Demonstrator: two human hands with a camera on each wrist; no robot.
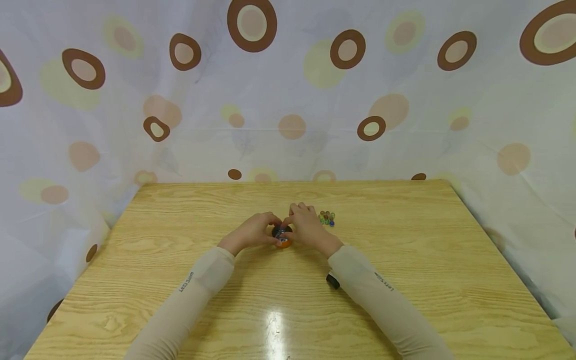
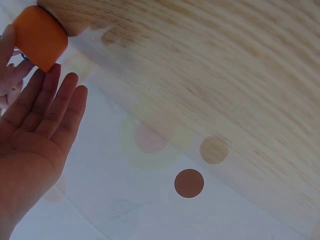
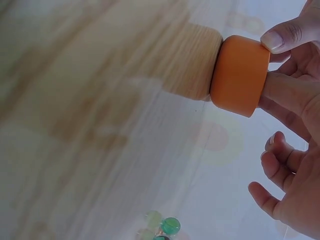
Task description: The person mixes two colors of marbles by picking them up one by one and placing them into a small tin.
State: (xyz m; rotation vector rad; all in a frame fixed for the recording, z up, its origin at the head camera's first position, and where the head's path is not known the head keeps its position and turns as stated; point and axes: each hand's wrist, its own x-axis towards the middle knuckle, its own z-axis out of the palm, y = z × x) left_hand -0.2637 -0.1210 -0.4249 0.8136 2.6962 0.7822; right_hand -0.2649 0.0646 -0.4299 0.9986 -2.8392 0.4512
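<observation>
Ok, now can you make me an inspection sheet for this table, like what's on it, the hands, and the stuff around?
Surface: wood-grain table, with shiny glare near the front.
Job's things: orange container, standing on the table, contents unclear; marbles, clustered beside the right hand.
Clutter: black object by the right sleeve, too unclear to name.
Hands: left hand holds the container; right hand has fingers at its opening.
Cables: nothing seen.
Surroundings: pale cloth with brown, yellow and peach spots.
</observation>
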